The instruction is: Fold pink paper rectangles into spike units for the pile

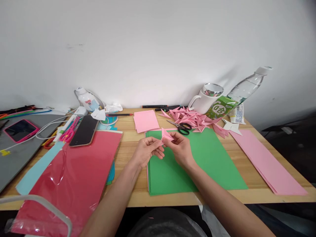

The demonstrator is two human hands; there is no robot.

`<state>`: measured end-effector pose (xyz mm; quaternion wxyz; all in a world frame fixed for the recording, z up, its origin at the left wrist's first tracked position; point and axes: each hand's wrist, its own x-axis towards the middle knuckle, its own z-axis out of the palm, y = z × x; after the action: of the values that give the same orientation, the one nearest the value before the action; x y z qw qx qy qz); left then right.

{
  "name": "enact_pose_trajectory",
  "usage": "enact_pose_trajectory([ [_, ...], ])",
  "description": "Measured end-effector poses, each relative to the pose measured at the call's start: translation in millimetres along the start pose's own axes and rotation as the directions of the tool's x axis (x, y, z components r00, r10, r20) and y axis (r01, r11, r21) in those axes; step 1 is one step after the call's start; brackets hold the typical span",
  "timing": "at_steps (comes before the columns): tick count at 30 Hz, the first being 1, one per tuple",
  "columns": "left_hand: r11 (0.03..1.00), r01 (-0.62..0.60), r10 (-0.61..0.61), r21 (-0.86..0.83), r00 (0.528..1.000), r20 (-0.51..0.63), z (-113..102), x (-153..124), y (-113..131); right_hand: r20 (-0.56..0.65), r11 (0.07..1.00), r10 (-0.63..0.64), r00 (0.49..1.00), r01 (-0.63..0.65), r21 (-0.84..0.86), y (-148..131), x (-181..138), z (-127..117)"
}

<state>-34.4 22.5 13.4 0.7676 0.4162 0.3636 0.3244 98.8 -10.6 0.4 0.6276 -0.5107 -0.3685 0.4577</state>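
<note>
Between both hands, above the green paper stack (197, 168), is a small pink folded paper (166, 134) with a pointed top. My left hand (149, 149) pinches its left side between thumb and forefinger, the other fingers curled below. My right hand (181, 148) grips the right side, its thumb pressed on the front. Just behind the hands lies a pile of square pink paper (146, 120). To the right of it are black-handled scissors (184, 127) and a heap of pink folded paper pieces (195, 118).
A white mug (204, 100), a green carton (221, 107) and a water bottle (249, 85) stand at the back right. Pink strips (269, 161) lie on the right. Left are red paper in a clear sleeve (76, 174), a phone (84, 131) and pink scissors (69, 130).
</note>
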Motion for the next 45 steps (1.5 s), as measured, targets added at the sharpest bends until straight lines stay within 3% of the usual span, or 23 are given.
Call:
enact_pose_trajectory([
  [4,0.999,-0.016,0.015,0.033,1.000,0.017,-1,0,-1,0.028,1.000,-0.031,0.999,0.031,0.002,0,0,0],
  [12,0.997,-0.049,0.052,-0.057,0.997,0.050,-5,4,-2,0.138,0.999,-0.033,0.990,0.036,-0.015,0,0,-1],
  [20,0.996,-0.042,0.044,-0.078,0.999,0.021,-3,5,-1,0.109,0.999,-0.035,0.993,0.034,0.013,-3,-2,1],
  [28,0.996,-0.029,0.031,-0.080,0.999,0.032,-6,4,-1,0.155,0.998,-0.026,0.988,0.035,-0.057,-6,-2,-2],
  [35,0.997,0.047,-0.043,-0.066,0.997,0.067,-10,3,3,0.174,0.984,-0.083,0.981,0.109,-0.144,-1,-3,-6],
  [45,1.000,0.006,-0.007,0.017,0.998,0.055,-9,-1,6,0.190,0.988,-0.077,0.979,0.101,-0.116,-2,-4,-5],
])
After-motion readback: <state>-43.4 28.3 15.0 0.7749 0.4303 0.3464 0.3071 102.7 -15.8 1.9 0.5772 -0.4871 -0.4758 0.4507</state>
